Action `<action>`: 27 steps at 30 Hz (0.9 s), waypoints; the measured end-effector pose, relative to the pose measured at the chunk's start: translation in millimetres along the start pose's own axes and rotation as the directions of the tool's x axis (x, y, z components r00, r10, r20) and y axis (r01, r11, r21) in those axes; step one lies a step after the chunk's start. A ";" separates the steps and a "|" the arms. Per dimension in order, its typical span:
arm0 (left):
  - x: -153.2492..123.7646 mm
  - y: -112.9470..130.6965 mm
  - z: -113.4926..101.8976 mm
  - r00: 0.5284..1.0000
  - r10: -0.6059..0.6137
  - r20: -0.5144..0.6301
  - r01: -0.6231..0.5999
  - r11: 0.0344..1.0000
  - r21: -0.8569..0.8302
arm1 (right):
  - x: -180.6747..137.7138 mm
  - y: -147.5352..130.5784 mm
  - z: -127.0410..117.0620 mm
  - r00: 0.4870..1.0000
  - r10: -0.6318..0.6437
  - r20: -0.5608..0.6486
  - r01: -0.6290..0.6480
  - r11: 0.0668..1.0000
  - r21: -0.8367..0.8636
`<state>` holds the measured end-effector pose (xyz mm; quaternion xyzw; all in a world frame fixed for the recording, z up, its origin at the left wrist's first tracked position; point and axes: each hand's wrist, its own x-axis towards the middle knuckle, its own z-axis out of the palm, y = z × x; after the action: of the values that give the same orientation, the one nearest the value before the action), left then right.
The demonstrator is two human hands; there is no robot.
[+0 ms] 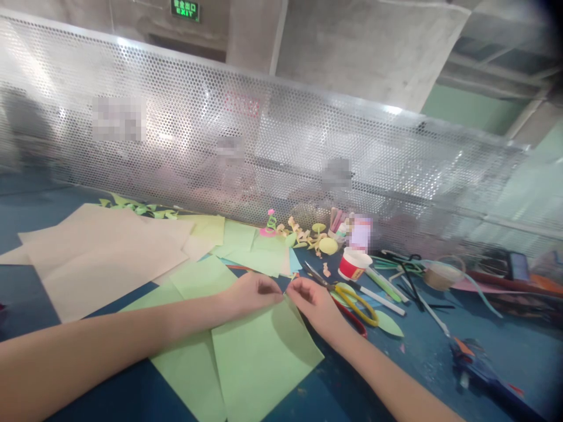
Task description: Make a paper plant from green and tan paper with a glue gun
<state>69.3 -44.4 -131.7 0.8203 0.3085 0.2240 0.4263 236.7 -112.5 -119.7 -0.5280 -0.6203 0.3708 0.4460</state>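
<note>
Narrow grip on both sides: the left hand [253, 298] and right hand [317, 306] nearly meet, fingertips pinched just above a green sheet [266, 360]; what sits between them is too small to tell. Beneath everything spreads a dark blue tabletop [428, 349], backed by a perforated metal screen [176, 94]. Beige sheets [105, 252] overlap at left. The green sheet lies under the hands, partly covering another. Scissors [333, 287] rest beside the right hand, near a red-and-white cup [353, 265] and a pale green leaf cutout [389, 323].
</note>
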 end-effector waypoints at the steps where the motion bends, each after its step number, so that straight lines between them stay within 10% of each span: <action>1: -0.2 0.3 -0.3 1.000 -0.004 -0.002 0.004 1.000 -0.003 | 0.0 0.0 0.0 1.000 0.003 -0.003 -0.003 1.000 0.003; 27: -3.3 9.6 -1.7 1.000 -0.020 -0.022 0.019 0.998 -0.053 | -1.5 2.0 -1.2 0.995 -0.036 0.092 0.036 0.999 0.000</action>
<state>68.8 -50.0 -123.1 0.8033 0.3151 0.2372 0.4463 238.5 -113.7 -121.4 -0.4994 -0.6499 0.3863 0.4231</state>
